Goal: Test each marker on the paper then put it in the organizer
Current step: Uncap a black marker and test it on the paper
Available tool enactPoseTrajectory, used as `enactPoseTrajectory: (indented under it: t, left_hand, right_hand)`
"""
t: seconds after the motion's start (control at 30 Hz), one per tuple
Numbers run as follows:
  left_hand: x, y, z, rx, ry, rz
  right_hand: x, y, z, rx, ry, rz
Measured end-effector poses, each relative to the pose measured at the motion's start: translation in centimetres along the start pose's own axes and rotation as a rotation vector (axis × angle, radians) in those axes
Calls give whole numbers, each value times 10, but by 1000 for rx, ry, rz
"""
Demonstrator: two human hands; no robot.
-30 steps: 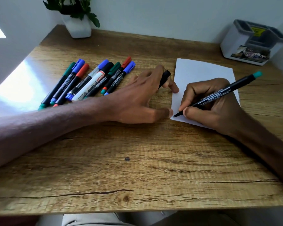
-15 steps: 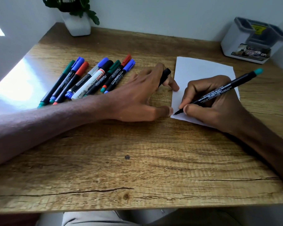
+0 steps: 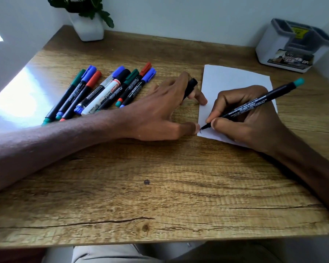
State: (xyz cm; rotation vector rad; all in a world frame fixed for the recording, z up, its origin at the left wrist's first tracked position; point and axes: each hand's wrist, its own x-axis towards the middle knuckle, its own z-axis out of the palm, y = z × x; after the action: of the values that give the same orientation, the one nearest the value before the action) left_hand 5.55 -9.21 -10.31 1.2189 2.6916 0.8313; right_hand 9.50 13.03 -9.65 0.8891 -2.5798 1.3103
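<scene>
My right hand (image 3: pixel 243 118) grips a black marker with a teal end (image 3: pixel 258 103), its tip touching the near left corner of the white paper (image 3: pixel 234 78), where a small dark squiggle shows. My left hand (image 3: pixel 160 112) lies flat beside the paper, thumb and fingertips pressing its left edge, with a black cap (image 3: pixel 190 87) held between the fingers. Several capped markers (image 3: pixel 103 92) in blue, green, red and black lie in a row on the desk's left. The white and grey organizer (image 3: pixel 291 46) stands at the far right corner.
A potted plant in a white pot (image 3: pixel 89 27) stands at the far left against the wall. The wooden desk (image 3: pixel 150 186) stretches toward me with a near edge low in the view. Bright sunlight falls on the desk's left side.
The marker tip has moved slightly on the paper's near left corner and a short dark squiggle has appeared there. My left hand has stayed in place.
</scene>
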Motion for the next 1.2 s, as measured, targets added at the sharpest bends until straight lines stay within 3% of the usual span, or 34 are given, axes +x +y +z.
enactPoseTrajectory:
  t: [1.2]
  left_hand:
    - [-1, 1, 0, 5, 15, 23]
  right_hand:
    - [1, 5, 2, 51, 76, 57]
